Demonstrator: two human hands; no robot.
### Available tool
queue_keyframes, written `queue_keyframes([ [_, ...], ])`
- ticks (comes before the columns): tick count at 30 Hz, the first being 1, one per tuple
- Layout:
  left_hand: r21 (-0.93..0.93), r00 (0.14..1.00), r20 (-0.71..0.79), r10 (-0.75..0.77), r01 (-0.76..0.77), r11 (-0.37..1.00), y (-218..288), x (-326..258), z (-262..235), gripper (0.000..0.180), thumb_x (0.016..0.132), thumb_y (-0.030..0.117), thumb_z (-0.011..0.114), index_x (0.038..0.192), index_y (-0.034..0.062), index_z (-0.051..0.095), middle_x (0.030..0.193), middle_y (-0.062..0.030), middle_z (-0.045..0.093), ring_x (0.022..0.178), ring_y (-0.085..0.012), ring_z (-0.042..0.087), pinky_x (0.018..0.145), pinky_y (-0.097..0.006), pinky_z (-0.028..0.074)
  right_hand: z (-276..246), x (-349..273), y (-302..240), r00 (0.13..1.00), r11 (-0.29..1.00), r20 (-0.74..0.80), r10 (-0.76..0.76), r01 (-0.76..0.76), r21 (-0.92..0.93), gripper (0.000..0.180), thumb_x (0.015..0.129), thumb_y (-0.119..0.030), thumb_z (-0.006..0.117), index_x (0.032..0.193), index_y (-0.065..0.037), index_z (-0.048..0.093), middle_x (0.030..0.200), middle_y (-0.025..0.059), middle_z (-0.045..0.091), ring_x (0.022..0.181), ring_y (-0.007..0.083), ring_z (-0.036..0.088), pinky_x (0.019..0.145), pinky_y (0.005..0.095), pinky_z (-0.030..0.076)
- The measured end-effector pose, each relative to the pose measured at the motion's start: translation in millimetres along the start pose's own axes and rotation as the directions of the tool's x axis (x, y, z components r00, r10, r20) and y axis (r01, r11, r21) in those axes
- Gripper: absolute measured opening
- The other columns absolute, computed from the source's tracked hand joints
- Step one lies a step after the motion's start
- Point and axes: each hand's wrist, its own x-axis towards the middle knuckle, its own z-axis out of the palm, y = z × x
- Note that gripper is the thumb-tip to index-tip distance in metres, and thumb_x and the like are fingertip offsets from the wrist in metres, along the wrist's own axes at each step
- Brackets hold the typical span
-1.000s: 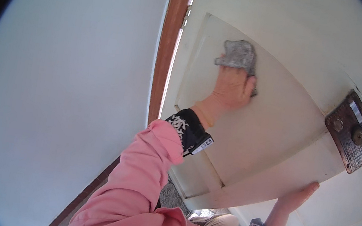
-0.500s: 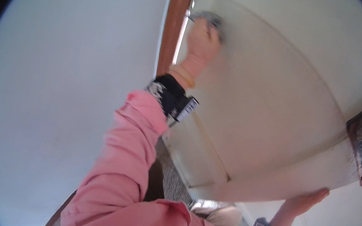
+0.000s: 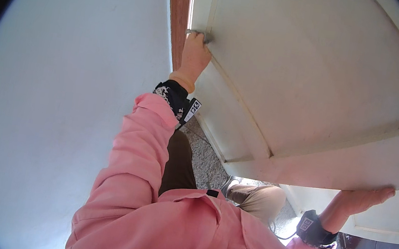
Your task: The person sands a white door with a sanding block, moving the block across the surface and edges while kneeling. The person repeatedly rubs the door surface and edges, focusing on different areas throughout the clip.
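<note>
Nearest the camera, pink sleeves (image 3: 155, 220) rise from the lower edge, each ending in a black wrist strap. The right hand (image 3: 365, 198) lies open and flat, its palm pressed against the lower edge of the cream-white panelled door (image 3: 316, 90). Farther up, the left hand (image 3: 193, 57) is closed around a small grey cloth (image 3: 199, 34), pressing it against the door's inner edge, just beside the brown wooden door frame (image 3: 178, 14). A pale plain wall (image 3: 61, 95) fills the left side.
</note>
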Motion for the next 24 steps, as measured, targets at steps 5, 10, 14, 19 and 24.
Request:
queue_keyframes([
  [5, 0.138, 0.981, 0.194, 0.004, -0.031, 0.990, -27.0, -36.2, 25.9, 0.022, 0.081, -0.003, 0.060, 0.102, -0.0027, 0.063, 0.113, -0.0216, 0.058, 0.107, -0.0423, 0.058, 0.090, -0.047, 0.051, -0.4, -0.3, -0.5, 0.999, 0.997, -0.020, 0.026, -0.024, 0.072, 0.078, 0.104, -0.066, 0.035, 0.155, -0.008, 0.034, 0.159, 0.0081, 0.033, 0.142, 0.0242, 0.036, 0.117, 0.0417, 0.032],
  [10, 0.284, 0.964, 0.257, 0.065, -0.140, 0.949, -40.5, -49.2, 32.2, 0.019, 0.078, -0.004, 0.061, 0.096, 0.0001, 0.065, 0.105, -0.0173, 0.062, 0.100, -0.0388, 0.061, 0.087, -0.047, 0.052, -2.1, 1.2, 2.6, 0.989, 0.971, 0.023, -0.146, 0.148, -0.187, 0.069, 0.105, -0.063, 0.034, 0.146, -0.008, 0.042, 0.153, 0.0072, 0.039, 0.136, 0.0226, 0.040, 0.113, 0.0412, 0.036],
  [14, 0.247, 0.950, 0.286, 0.126, -0.200, 0.948, -40.0, -46.8, 32.2, 0.018, 0.079, -0.002, 0.061, 0.096, 0.0014, 0.067, 0.102, -0.0163, 0.063, 0.098, -0.0362, 0.062, 0.087, -0.045, 0.051, -2.0, 3.0, 1.9, 0.998, 0.992, 0.054, -0.041, 0.034, 0.118, 0.062, 0.106, -0.061, 0.034, 0.140, -0.011, 0.046, 0.150, 0.0058, 0.042, 0.133, 0.0217, 0.042, 0.111, 0.0402, 0.037],
  [19, 0.146, 0.868, 0.404, 0.290, -0.374, 0.916, -14.2, -68.2, 26.0, 0.014, 0.078, -0.001, 0.062, 0.091, 0.0006, 0.067, 0.098, -0.0172, 0.063, 0.096, -0.0368, 0.062, 0.085, -0.046, 0.051, -4.6, 7.2, 2.9, 0.999, 0.998, 0.038, -0.035, 0.037, -0.049, 0.065, 0.106, -0.061, 0.035, 0.147, -0.011, 0.041, 0.155, 0.0059, 0.038, 0.138, 0.0234, 0.039, 0.114, 0.0395, 0.033],
  [24, 0.049, 0.781, 0.490, 0.387, -0.468, 0.882, 49.9, -124.1, 17.4, 0.008, 0.075, 0.003, 0.061, 0.082, 0.0015, 0.066, 0.092, -0.0172, 0.062, 0.092, -0.0371, 0.062, 0.082, -0.047, 0.050, -5.2, 5.9, 5.4, 0.998, 0.997, 0.062, 0.032, -0.036, 0.064, 0.069, 0.107, -0.059, 0.032, 0.149, -0.004, 0.037, 0.155, 0.0100, 0.038, 0.138, 0.0250, 0.039, 0.116, 0.0405, 0.032],
])
